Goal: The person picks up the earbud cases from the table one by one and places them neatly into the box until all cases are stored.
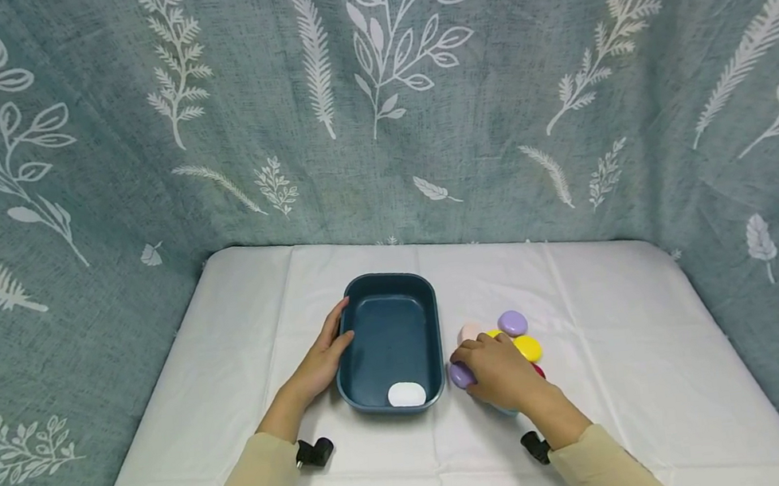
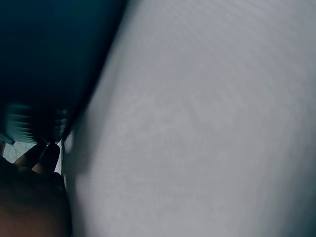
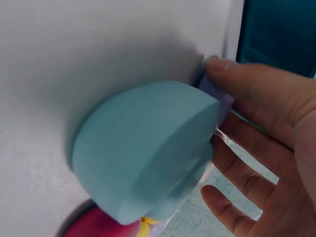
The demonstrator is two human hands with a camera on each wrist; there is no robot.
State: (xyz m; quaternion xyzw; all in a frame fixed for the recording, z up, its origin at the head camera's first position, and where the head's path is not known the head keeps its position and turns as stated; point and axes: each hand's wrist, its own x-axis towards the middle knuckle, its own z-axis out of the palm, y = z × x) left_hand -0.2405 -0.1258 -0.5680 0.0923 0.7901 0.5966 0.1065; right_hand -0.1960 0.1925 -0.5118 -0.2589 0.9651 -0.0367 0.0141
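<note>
the purple sponge (image 1: 461,375) is just right of the blue tray (image 1: 386,327), at the left edge of a cluster, and we have it pinched between the thumb and fingers of our right hand (image 1: 504,374). to handle it well, we should keep the pinch light, as it is probably soft, and draw it away without dragging the light blue sponge (image 3: 143,143) close by; whether those two touch, we cannot tell. our left hand (image 1: 313,366) grips the tray's left wall, thumb over the rim, which should steady it. in the tray we see one white sponge (image 1: 407,394), at the near end, right of the middle. farther right, a yellow sponge (image 1: 528,348) and a second purple sponge (image 1: 512,323) lie outside it.
</note>
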